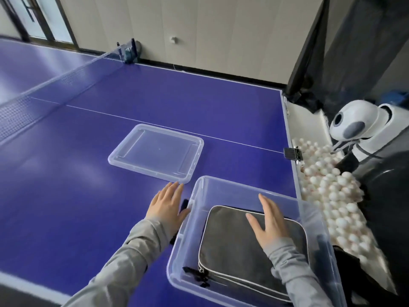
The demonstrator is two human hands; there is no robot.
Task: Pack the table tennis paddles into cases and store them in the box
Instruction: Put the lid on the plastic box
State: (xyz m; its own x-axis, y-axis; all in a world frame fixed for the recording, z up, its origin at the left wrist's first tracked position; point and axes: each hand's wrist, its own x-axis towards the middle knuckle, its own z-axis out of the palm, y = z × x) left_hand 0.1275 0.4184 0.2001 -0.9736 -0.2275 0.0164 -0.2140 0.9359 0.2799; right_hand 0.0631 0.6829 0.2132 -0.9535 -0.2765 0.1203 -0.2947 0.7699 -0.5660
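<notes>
Padding makes the black case [252, 247] soft yet flat, light we judge, best held by its zipped edges. It lies inside the clear box [221, 191] at the table's [88, 196] near right corner. Our right hand [269, 222] rests on it, fingers spread; our left hand [167, 204] hovers open by the lid [155, 151]. Paddles are hidden; the box's near edge is cut off.

table [110, 207]: blue | on it: clear box [243, 189], lid [156, 151], net [55, 89]
</notes>
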